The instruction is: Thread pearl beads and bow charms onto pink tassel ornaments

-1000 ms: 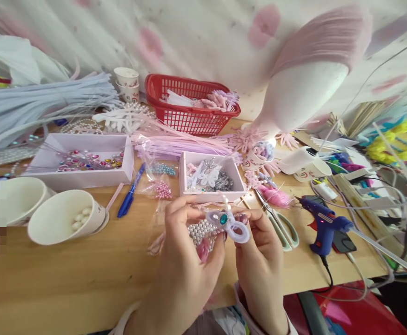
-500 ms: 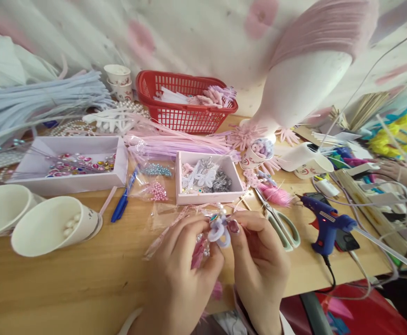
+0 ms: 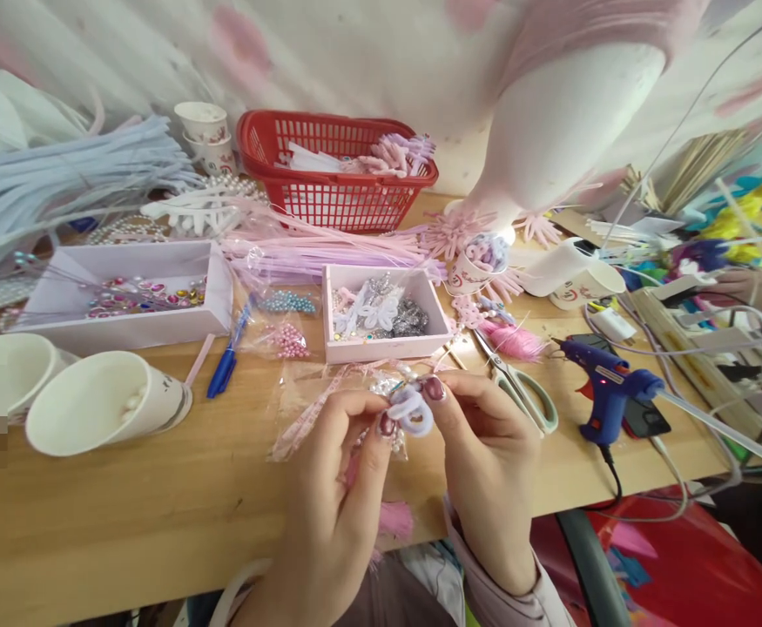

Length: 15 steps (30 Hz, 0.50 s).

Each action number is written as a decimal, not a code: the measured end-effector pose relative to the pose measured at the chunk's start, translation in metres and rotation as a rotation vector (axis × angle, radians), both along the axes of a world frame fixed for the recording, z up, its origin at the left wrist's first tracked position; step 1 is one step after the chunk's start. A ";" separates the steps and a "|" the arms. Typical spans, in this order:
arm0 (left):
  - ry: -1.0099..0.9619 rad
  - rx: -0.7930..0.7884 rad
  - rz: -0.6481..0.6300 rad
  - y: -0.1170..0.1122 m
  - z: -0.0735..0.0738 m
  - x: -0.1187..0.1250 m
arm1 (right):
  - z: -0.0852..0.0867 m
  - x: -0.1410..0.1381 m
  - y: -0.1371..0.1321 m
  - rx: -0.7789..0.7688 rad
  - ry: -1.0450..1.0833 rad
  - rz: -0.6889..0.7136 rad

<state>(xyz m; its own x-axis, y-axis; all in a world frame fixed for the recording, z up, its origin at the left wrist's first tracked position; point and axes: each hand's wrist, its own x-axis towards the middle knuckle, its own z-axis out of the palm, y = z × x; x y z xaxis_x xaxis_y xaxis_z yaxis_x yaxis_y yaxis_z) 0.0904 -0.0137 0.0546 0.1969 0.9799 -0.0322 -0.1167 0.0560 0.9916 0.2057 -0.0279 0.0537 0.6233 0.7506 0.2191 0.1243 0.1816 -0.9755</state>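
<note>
My left hand point(image 3: 338, 488) and my right hand point(image 3: 485, 461) meet above the front of the wooden table point(image 3: 125, 514). Between their fingertips both pinch a small lilac pipe-cleaner ornament point(image 3: 412, 409) with looped ends. Its gem faces away from me. A clear bag of pearl beads point(image 3: 328, 405) lies on the table just under my left fingers. A pink tassel point(image 3: 394, 520) hangs below my left hand.
A small pink box of trims point(image 3: 384, 315) stands just behind my hands. Scissors point(image 3: 517, 387) and a blue glue gun point(image 3: 599, 387) lie to the right. Paper cups point(image 3: 103, 409), a blue pen point(image 3: 227, 357), a gem tray point(image 3: 129, 296) and a red basket point(image 3: 334, 170) are left and behind. Another person's hand point(image 3: 752, 292) shows far right.
The ornament has been turned so its teal gem no longer faces me, and both hands have closed in tighter on it. The view has shifted slightly downward.
</note>
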 end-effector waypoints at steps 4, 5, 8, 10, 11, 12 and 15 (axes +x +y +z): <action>-0.135 -0.078 -0.045 0.002 -0.001 0.002 | 0.000 -0.001 0.000 -0.017 0.023 -0.007; -0.164 -0.086 -0.062 0.004 -0.002 0.003 | 0.000 -0.001 0.000 -0.025 0.018 -0.015; -0.190 -0.130 -0.063 0.007 -0.003 0.003 | -0.001 0.000 -0.001 -0.030 0.000 -0.023; -0.177 -0.154 -0.042 0.009 -0.002 0.004 | -0.001 0.001 -0.002 -0.032 -0.010 -0.018; -0.172 -0.153 -0.042 0.009 -0.001 0.004 | -0.002 0.001 -0.002 -0.036 -0.021 -0.022; -0.169 -0.147 -0.050 0.009 0.000 0.005 | -0.003 0.001 -0.002 -0.040 -0.032 -0.031; -0.171 -0.120 -0.056 0.007 0.003 0.006 | -0.005 0.000 -0.004 -0.048 -0.055 -0.055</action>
